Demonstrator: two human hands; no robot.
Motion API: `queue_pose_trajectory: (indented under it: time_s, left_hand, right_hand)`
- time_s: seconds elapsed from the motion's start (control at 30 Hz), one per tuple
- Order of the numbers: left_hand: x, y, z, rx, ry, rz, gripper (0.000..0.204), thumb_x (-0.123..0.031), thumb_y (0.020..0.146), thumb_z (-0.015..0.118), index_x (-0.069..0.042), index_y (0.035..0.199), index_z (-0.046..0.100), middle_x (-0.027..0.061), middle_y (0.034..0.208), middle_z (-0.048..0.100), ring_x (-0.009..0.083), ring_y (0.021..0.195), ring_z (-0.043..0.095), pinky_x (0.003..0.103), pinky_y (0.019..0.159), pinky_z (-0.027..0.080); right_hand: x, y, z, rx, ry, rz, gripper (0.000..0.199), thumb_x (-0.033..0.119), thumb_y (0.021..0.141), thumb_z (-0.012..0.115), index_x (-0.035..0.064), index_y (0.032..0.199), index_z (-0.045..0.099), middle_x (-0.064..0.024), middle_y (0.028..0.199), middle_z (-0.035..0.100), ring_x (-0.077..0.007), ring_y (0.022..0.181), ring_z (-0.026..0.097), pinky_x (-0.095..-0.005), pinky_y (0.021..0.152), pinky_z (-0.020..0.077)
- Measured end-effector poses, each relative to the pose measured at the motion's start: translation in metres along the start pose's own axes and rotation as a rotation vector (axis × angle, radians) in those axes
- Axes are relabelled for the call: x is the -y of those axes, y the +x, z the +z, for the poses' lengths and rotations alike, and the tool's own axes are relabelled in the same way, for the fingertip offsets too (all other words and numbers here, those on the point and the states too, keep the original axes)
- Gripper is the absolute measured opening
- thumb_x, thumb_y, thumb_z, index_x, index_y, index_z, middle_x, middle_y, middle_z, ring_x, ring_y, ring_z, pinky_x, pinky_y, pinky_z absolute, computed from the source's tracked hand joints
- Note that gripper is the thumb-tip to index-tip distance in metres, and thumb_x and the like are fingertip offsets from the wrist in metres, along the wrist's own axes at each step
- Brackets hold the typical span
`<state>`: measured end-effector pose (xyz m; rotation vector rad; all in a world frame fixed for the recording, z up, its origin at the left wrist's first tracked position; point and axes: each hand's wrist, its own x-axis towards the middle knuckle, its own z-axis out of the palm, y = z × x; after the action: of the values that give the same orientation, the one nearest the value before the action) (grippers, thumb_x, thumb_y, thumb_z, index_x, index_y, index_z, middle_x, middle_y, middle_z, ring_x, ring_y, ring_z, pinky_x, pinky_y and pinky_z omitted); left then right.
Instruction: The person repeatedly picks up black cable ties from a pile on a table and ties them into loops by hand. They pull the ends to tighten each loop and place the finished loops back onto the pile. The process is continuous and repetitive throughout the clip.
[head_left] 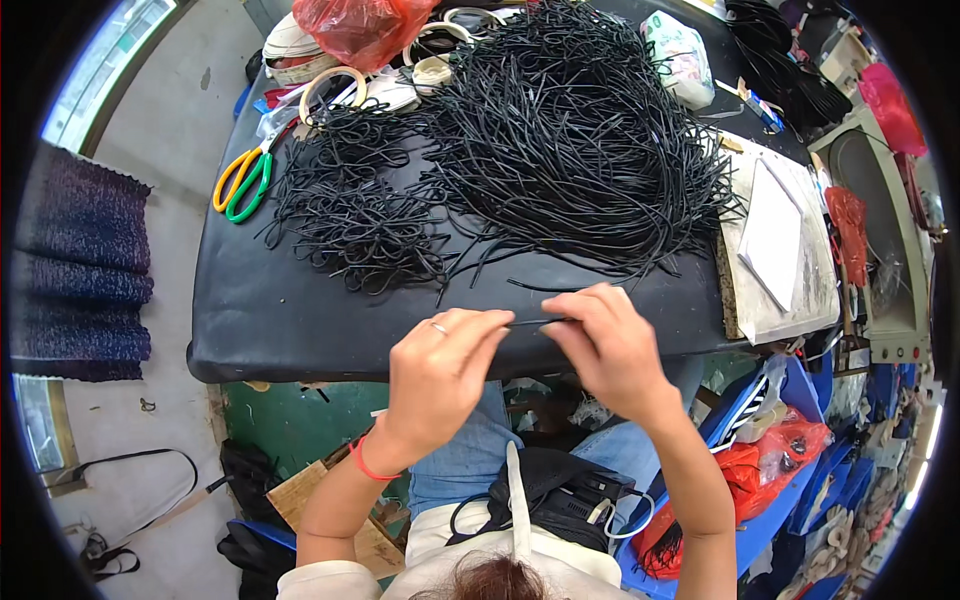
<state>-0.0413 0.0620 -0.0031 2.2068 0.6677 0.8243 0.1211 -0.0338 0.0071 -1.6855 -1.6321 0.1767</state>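
Between my two hands a thin black cord (528, 322) is stretched level, just above the near edge of the black-covered table (290, 325). My left hand (440, 365) pinches one part of it between thumb and fingertips. A short way to the right, my right hand (610, 345) grips it with thumb and fingers; the rest of the cord is hidden by the fingers. Beyond my hands lies a large heap of loose black cords (580, 150). A smaller pile of looped black cords (365, 220) sits to its left.
Scissors with one yellow and one green handle (248, 185) lie at the table's left. Rolls of tape (335, 95) and a red plastic bag (365, 25) are at the back. A pale board with white sheets (775, 240) stands right. Below right, a blue bin (755, 530) holds red bags.
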Motion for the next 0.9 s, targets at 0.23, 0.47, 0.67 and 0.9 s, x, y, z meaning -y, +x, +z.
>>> queue_pose_trajectory:
  time_s: [0.23, 0.47, 0.67, 0.9]
  left_hand:
    - [-0.011, -0.007, 0.009, 0.088, -1.033, -0.718, 0.019, -0.013, 0.087, 0.057, -0.001, 0.102, 0.059, 0.0088, 0.087, 0.065, 0.0155, 0.077, 0.064, 0.025, 0.063, 0.052]
    - [-0.018, -0.004, 0.027, 0.014, -1.336, -0.817, 0.017, -0.013, 0.089, 0.054, -0.002, 0.102, 0.057, 0.0097, 0.092, 0.063, 0.0155, 0.08, 0.064, 0.028, 0.068, 0.057]
    - [-0.018, -0.006, 0.034, -0.059, -1.247, -0.719, 0.014, -0.009, 0.089, 0.054, -0.001, 0.098, 0.059, 0.0086, 0.096, 0.062, 0.0137, 0.085, 0.062, 0.026, 0.072, 0.056]
    - [-0.01, 0.001, 0.022, -0.228, -1.624, -0.808, 0.008, -0.01, 0.089, 0.05, -0.004, 0.092, 0.055, 0.007, 0.089, 0.06, 0.011, 0.074, 0.058, 0.032, 0.084, 0.047]
  right_hand:
    - [0.011, 0.005, 0.0, -0.333, 0.081, 0.234, 0.015, -0.003, 0.074, 0.064, 0.0009, 0.088, 0.06, -0.0104, 0.077, 0.059, -0.022, 0.067, 0.059, -0.029, 0.059, 0.0467]
    - [0.025, -0.008, 0.013, -0.201, 0.008, 0.102, 0.025, -0.006, 0.072, 0.061, -0.0004, 0.096, 0.061, -0.011, 0.081, 0.055, -0.0248, 0.072, 0.056, -0.0324, 0.061, 0.0475]
    - [0.025, -0.009, 0.013, -0.176, -0.046, 0.069, 0.023, -0.004, 0.071, 0.061, -0.0005, 0.094, 0.061, -0.0101, 0.079, 0.055, -0.0248, 0.072, 0.056, -0.0328, 0.061, 0.0477]
    - [0.016, -0.016, -0.008, -0.084, -0.053, 0.064, 0.021, -0.005, 0.071, 0.062, 0.0009, 0.091, 0.061, -0.0099, 0.077, 0.055, -0.0247, 0.067, 0.057, -0.0319, 0.057, 0.0475]
